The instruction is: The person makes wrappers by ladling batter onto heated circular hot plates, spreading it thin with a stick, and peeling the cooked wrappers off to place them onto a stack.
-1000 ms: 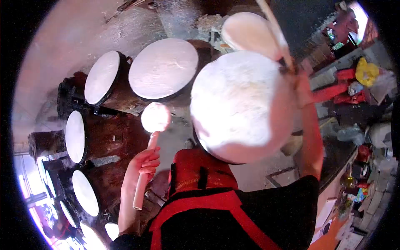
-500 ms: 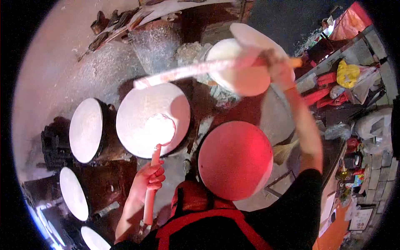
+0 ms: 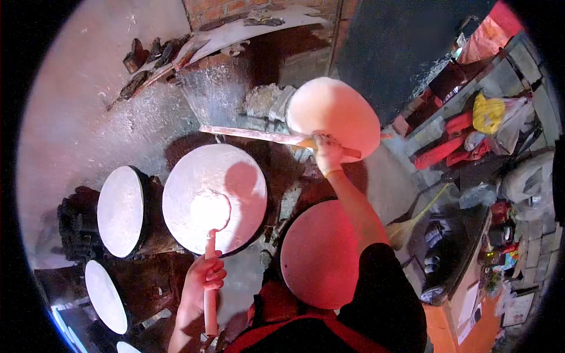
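Left grip, closed round a round-headed tool over the white disc; right grip, closed round a stick beyond it (a low swing could scrape its surface).

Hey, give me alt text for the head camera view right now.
A person's left hand grips a handled tool whose round white head appears in front of a pale disc; the right hand holds a long stick near another pale disc. More white discs show at left.
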Available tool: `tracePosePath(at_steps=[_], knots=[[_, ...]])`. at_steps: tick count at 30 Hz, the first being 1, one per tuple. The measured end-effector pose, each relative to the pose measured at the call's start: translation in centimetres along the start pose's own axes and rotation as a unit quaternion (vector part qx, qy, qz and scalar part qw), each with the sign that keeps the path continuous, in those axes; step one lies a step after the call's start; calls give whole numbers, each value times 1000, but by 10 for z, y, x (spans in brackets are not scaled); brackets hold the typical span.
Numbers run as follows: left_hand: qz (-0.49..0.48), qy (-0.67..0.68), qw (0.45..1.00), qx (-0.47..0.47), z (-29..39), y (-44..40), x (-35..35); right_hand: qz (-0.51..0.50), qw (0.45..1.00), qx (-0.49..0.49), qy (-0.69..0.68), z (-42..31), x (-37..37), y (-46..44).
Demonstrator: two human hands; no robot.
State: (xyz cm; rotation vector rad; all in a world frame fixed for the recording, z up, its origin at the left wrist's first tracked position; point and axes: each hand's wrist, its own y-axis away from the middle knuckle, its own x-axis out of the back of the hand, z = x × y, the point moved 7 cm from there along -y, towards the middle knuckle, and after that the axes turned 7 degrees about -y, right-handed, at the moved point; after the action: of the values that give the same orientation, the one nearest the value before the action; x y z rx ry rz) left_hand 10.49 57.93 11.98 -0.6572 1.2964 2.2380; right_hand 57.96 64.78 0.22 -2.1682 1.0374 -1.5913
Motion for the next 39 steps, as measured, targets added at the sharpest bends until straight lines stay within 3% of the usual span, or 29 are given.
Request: tracePosePath(at_steps=[1,2,4,5,6,8,9,10,11,12,14,15,16,18,20,21,22,23,25,27,28,29,32,33,35,36,39], knots=[[-3,3,1000,-7,-8,3,-3,2,1000,15,-4,-19,13,-8],[12,5,1000,-15,-15,9,-6,-29,983,73,167,-42,27,-3],[46,8,998,-29,-36,24,-16,-157,980,-28,117,-69,65,11],[61,6,997,-39,-48,32,-22,-172,979,-28,102,-66,72,34],[33,8,998,-44,-61,36,-28,-236,968,-83,20,-69,95,56],[-1,-12,999,-37,-90,48,-50,-189,954,4,-234,-90,176,114],[17,-68,996,-54,-104,56,-62,-235,950,59,-197,-72,192,170],[33,-97,993,-60,-120,61,-72,-279,906,-92,-305,-84,248,191],[32,-126,988,-84,-136,68,-85,-206,914,-59,-344,-70,275,233],[1,-186,978,-98,-150,67,-96,-232,895,-25,-381,-53,297,265],[96,-340,923,-154,-172,76,-139,-229,885,61,-402,-50,371,293],[87,-446,869,-196,-183,70,-156,-242,870,78,-423,-43,388,304],[88,-554,788,-255,-192,77,-192,-263,870,59,-412,-32,402,314],[78,-708,569,-411,-210,71,-236,-339,878,-89,-327,-6,421,337],[112,-778,514,-343,-240,55,-250,-351,840,-220,-351,16,435,361],[107,-773,509,-363,-253,49,-254,-338,811,-278,-387,28,440,373],[101,-768,504,-383,-265,43,-255,-275,728,-330,-534,40,436,395],[112,-754,534,-367,-275,36,-252,-198,621,-370,-662,50,432,418],[136,-703,589,-375,-298,6,-238,-232,737,-336,-539,70,421,480],[170,-660,639,-356,-323,-39,-217,-202,740,-380,-518,84,408,528],[192,-641,665,-332,-337,-68,-202,-195,787,-364,-458,79,407,537],[217,-627,650,-370,-346,-101,-185,-187,830,-345,-395,71,406,542],[268,-564,681,-383,-353,-120,-185,-163,929,-269,-193,38,403,537],[285,-560,668,-399,-346,-120,-189,-208,903,-328,-185,29,397,517],[277,-496,690,-448,-323,-111,-201,-192,913,-296,-206,20,369,485],[273,-464,700,-469,-312,-98,-208,-152,896,-294,-297,15,354,469],[114,-220,826,-506,-275,-34,-242,-62,814,-282,-505,21,298,438]])
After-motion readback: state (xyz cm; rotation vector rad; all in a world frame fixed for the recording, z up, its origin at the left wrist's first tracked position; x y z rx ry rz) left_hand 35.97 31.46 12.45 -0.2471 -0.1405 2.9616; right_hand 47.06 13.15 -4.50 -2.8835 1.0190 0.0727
